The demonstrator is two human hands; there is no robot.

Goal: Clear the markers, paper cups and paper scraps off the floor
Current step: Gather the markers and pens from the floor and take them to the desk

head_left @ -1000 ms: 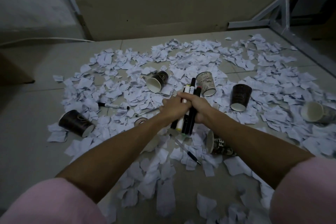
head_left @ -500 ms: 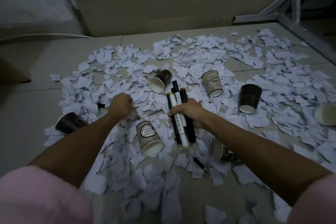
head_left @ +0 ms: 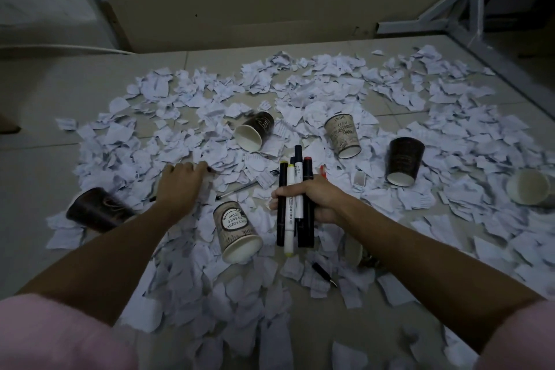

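**Five markers in one hand, the floor still littered**

Five or so markers (head_left: 295, 204) are standing bundled in the right hand (head_left: 315, 200), whose fingers are curling tightly round their middles; the bundle is pointing away from the person, black, white and red-capped barrels side by side, hanging above the floor (head_left: 39, 159). The left hand (head_left: 180, 186) is reaching down among the paper scraps (head_left: 210, 141), knuckles up and fingers bent, its fingertips touching or closing on a dark marker (head_left: 210, 170) lying there; whether it is already gripping that marker I cannot tell.

Paper scraps are covering most of the tiled floor in a wide ring. Several paper cups are lying or standing among them: a light printed cup (head_left: 237, 233) is lying on its side between the two forearms, mouth toward the person; a dark cup (head_left: 97, 213) is lying just left of the left arm; another dark cup (head_left: 255, 132) is lying tipped beyond the hands; a pale printed cup (head_left: 344, 135) and a black cup (head_left: 404, 161) are standing mouth down to the right; one more cup (head_left: 530, 188) is lying at the far right edge. A thin pen (head_left: 237, 189) is lying between the hands, and a short dark pen (head_left: 324, 273) is lying near the right forearm. Pink sleeves (head_left: 54, 336) are showing at the bottom corners.
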